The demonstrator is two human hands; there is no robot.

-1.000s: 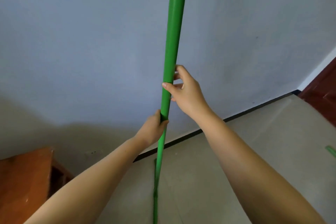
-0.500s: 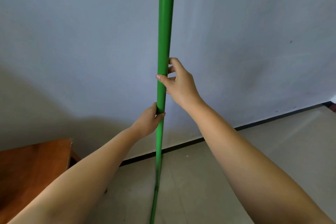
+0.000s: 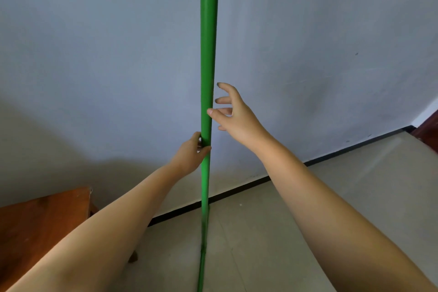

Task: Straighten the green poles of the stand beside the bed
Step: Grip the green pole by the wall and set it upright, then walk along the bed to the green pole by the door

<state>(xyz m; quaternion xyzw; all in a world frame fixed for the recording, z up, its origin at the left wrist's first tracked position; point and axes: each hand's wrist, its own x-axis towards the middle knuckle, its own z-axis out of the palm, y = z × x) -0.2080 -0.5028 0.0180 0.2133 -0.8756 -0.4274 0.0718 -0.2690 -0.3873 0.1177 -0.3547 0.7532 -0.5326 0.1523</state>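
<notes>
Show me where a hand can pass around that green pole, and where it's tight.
Free: right of the green pole, bare wall and floor past the open right hand. Tight: left of it, where the left hand grips the pole, with the wooden furniture below.

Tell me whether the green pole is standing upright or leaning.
Close to upright: the green pole runs almost straight up the frame, left hand gripping it, right hand open beside it.

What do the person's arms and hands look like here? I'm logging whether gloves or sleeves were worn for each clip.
No gloves and no sleeves show. The left hand and right hand are bare, and both forearms are uncovered all the way to the picture's lower edge. No watch, ring, bracelet or marking shows on either wrist or on the fingers that can be seen.
</notes>
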